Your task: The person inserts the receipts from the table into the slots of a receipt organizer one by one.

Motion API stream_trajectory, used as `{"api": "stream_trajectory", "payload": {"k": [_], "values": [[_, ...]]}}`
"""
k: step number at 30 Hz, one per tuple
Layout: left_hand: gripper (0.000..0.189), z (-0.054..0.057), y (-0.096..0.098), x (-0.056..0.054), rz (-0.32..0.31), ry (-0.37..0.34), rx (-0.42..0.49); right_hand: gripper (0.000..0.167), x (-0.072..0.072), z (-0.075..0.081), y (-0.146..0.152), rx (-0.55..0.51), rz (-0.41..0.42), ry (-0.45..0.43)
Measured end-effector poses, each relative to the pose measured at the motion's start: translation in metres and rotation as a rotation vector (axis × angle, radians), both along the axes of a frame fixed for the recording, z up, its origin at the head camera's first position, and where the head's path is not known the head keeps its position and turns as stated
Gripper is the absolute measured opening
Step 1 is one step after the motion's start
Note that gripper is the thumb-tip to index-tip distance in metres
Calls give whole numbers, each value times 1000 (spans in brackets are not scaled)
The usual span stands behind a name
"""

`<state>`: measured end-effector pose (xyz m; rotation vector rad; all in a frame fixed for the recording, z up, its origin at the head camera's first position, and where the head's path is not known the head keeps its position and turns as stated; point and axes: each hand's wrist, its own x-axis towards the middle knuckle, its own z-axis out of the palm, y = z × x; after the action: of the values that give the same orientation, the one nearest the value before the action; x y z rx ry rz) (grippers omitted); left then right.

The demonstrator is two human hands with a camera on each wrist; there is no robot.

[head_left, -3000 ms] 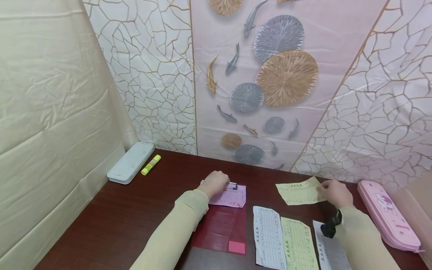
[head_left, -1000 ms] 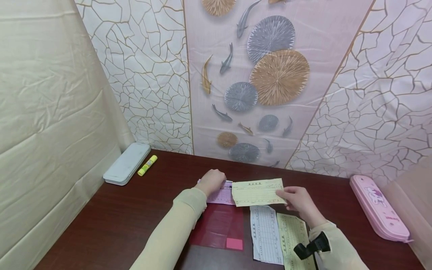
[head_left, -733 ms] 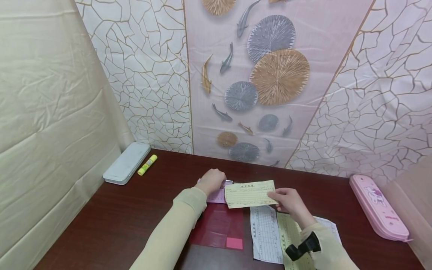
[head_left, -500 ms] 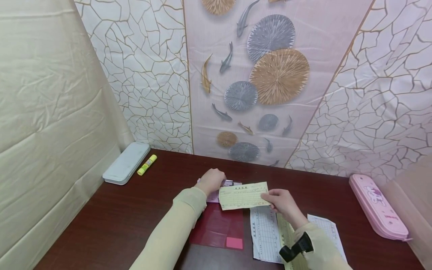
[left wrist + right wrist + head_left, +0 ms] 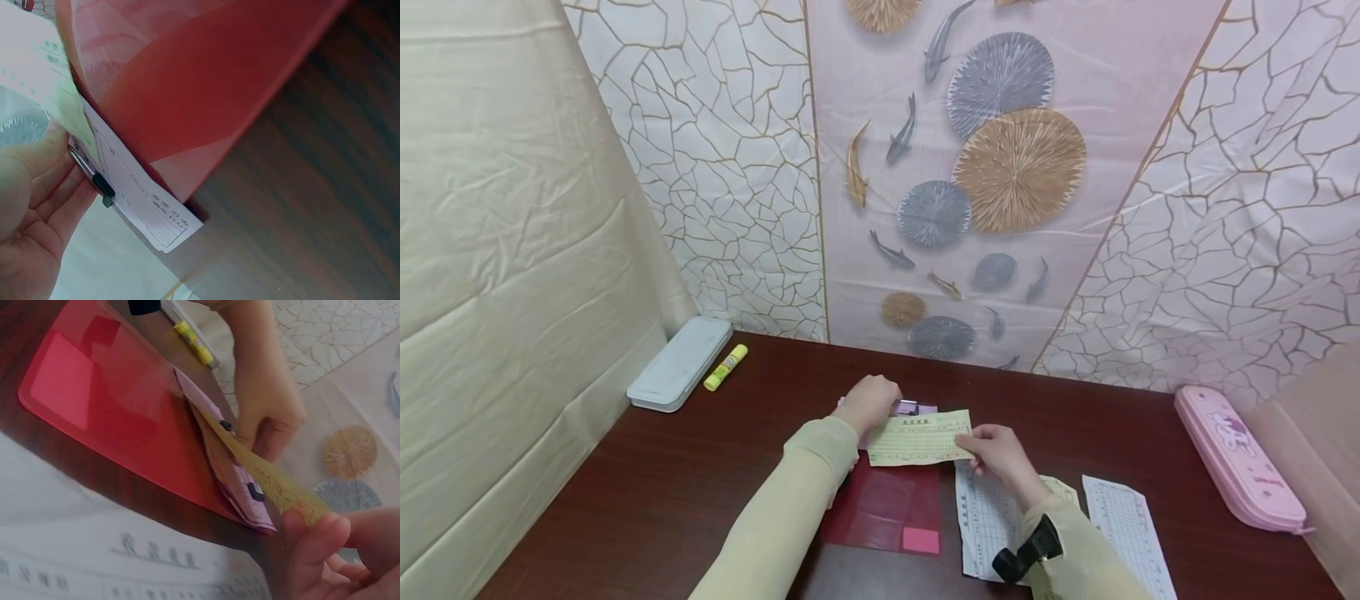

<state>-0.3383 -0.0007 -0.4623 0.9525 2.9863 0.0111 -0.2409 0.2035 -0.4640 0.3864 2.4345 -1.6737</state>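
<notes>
My left hand grips the metal clip at the far edge of a translucent red clipboard. Pink printed slips lie under that clip. Between thumb and fingers, my right hand pinches the right end of a pale yellow form slip. This slip hangs over the pink slips, its left end close to the left thumb, as the left wrist view shows. From the right wrist, the yellow slip appears edge-on above the clip's black end. Whether it sits under the clip is unclear.
Right of the clipboard lie a white slip, another yellow slip mostly hidden by the right arm, and a second white slip. A pink pencil case stands far right. A pale box and yellow glue stick are back left.
My right hand has carried the yellow slip leftward from the right side of the table to over the pink slips. The left hand has stayed at the clip.
</notes>
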Motion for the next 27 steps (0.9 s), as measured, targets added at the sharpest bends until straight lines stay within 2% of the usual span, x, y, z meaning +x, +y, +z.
{"api": "stream_trajectory", "payload": {"k": [6, 16, 22, 27], "values": [[16, -1, 0, -1, -11, 23, 19, 20, -3, -8, -15, 2, -21, -26], [32, -3, 0, -4, -3, -12, 66, 28, -6, -12, -34, -23, 29, -69], [27, -3, 1, -5, 0, -23, 72, 20, -10, -17, -43, -34, 28, -72], [19, -2, -1, -5, -6, -33, 80, 20, -12, -18, -49, -36, 9, -57]]}}
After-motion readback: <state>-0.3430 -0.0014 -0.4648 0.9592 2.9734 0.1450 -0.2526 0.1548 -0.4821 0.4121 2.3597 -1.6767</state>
